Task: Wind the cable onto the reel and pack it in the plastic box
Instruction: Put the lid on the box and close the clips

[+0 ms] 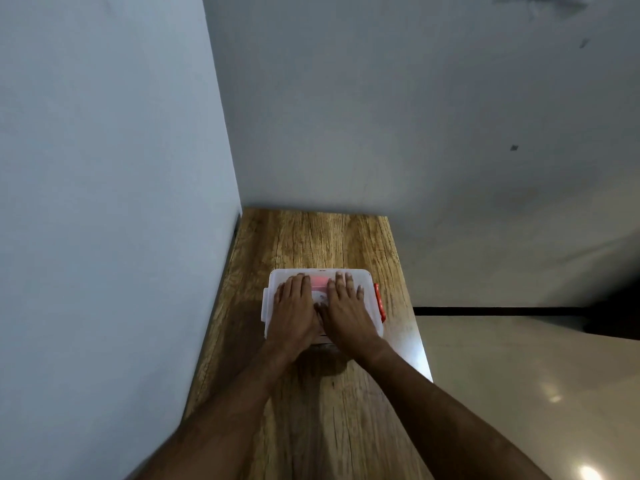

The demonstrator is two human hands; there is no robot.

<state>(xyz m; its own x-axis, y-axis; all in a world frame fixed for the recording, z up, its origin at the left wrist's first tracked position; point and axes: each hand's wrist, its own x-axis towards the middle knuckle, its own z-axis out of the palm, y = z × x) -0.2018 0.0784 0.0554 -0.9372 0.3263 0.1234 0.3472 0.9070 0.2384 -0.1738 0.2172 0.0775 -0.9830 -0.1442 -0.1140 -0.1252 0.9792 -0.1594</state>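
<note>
A translucent white plastic box (367,282) with its lid on stands in the middle of the wooden table (311,237). An orange latch (380,303) shows on its right side. My left hand (294,306) lies flat on the left half of the lid, fingers straight. My right hand (346,306) lies flat on the right half, fingers straight and pointing away from me. Between the two hands a pinkish-red and white shape (320,285), the reel, shows dimly through the lid. The cable itself cannot be made out.
The narrow table runs away from me into a corner, with a grey wall (104,202) close along its left edge and another wall behind. Its right edge drops to a glossy pale floor (519,375).
</note>
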